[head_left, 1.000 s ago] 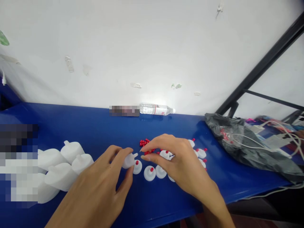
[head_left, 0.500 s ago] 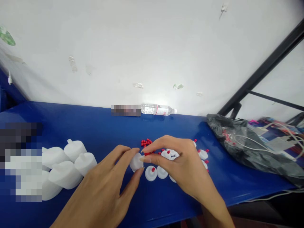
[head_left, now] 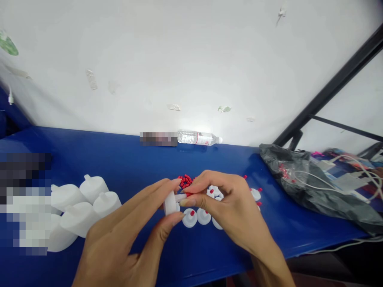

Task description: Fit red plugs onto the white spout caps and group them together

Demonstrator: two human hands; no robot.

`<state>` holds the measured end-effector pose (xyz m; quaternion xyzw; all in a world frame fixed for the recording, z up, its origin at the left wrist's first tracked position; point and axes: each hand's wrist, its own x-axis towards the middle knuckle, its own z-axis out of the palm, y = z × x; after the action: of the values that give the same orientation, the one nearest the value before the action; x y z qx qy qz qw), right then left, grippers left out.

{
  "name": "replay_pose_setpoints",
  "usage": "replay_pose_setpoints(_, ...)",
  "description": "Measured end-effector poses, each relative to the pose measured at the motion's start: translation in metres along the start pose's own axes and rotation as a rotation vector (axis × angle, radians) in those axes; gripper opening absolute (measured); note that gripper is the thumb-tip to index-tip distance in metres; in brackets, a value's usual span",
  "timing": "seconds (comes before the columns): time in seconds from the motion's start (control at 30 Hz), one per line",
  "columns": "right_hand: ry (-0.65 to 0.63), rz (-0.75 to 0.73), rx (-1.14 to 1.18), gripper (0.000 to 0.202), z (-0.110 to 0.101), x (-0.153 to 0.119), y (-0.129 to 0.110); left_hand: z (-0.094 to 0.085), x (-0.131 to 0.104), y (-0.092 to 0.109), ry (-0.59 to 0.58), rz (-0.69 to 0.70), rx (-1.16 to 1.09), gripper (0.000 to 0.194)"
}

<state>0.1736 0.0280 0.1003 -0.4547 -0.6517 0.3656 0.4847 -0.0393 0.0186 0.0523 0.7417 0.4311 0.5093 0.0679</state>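
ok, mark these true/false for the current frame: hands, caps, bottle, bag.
1. The left hand holds a white plastic nozzle cap. True.
2. The right hand rests flat on the blue table. False: its fingers pinch at the cap's nozzle tip.
3. The clear plastic water bottle stands upright. False: it lies on its side by the wall.
4. Small loose red plugs lie piled behind the hands. True.
5. The dark plastic bag lies left of the hands. False: right.

Two hands, one white nozzle cap (head_left: pixel 170 202) held between them, one clear water bottle (head_left: pixel 198 138), one dark plastic bag (head_left: pixel 311 187), and one pile of small red tips (head_left: pixel 186 181) too many to count.
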Motion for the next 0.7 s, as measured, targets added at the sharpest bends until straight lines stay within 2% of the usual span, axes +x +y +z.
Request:
replay_pose_setpoints(0.3, -0.018, 0.036, 0.149, 0.012, 0.0012, 0.0001, -0.0033, 0.0059, -0.0084, 0.0002, 0.067, 0.017, -0.062, 0.031)
replay_pose_setpoints(0.7, -0.087, 0.125, 0.282, 0.018, 0.0010, 0.0026, -0.0080, 0.0096, -0.0104, -0.0068, 0.069, -0.025, -0.103, 0.027)
